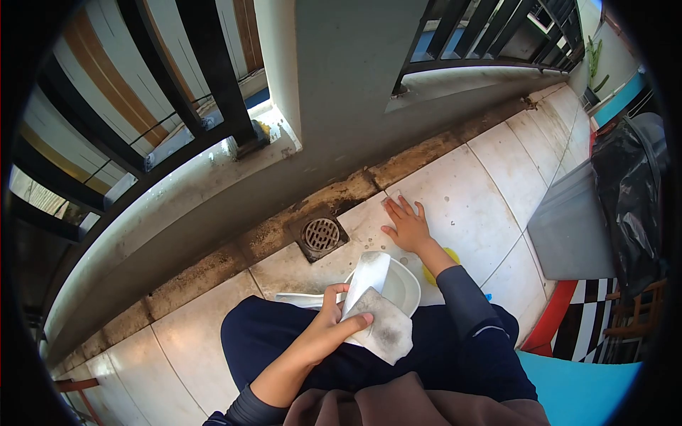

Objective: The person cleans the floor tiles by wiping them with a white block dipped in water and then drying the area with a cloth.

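My left hand (pixel 327 335) grips a folded white cloth or paper (pixel 387 328) with grey smudges, its thumb pressed on the front. Behind the held piece, a white bowl (pixel 405 285) sits on the tiles, and a white handle (pixel 298 299) lies to its left. My right hand (pixel 406 226) rests on the white floor tiles (pixel 469 192) with its fingers spread, holding nothing. Partly hidden behind my right wrist is a yellow round object (pixel 432 274). A square floor drain (pixel 320 236) lies left of my right hand.
A grey wall (pixel 341 92) with dark railings (pixel 199 64) runs along the stained floor edge. At the right stands a grey bin (pixel 572 227) with a black bag (pixel 629 199). A checkered mat (pixel 579 319) and a turquoise surface (pixel 582 387) are at the lower right.
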`<act>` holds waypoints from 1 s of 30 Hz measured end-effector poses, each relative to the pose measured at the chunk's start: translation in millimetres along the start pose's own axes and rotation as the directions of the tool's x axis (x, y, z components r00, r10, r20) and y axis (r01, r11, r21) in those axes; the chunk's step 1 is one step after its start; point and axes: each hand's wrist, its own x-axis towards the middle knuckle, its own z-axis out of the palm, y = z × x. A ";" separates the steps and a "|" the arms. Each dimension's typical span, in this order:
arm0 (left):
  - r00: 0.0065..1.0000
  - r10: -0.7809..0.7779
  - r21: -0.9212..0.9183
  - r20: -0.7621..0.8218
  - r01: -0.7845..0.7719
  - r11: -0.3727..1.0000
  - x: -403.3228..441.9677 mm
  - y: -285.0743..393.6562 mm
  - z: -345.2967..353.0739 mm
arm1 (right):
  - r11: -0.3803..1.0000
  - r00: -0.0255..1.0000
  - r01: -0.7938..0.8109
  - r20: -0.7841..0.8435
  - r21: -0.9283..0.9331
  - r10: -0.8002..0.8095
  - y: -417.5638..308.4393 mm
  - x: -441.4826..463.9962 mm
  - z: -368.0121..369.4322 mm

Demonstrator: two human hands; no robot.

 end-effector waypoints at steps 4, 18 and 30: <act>1.000 -0.015 -0.001 0.015 0.015 1.000 -2.2 -1.0 0.7 | 1.000 0.999 0.025 0.041 -0.005 -0.025 6.6 -32.4 -5.2; 1.000 -0.010 0.007 -0.005 0.010 1.000 1.5 -3.7 -2.3 | 1.000 1.000 0.013 0.008 -0.005 -0.013 0.2 11.3 0.2; 0.999 0.000 -0.016 0.043 0.001 1.000 -2.5 -4.8 -0.7 | 0.994 0.994 0.099 0.047 -0.053 -0.097 -5.8 -22.8 -10.9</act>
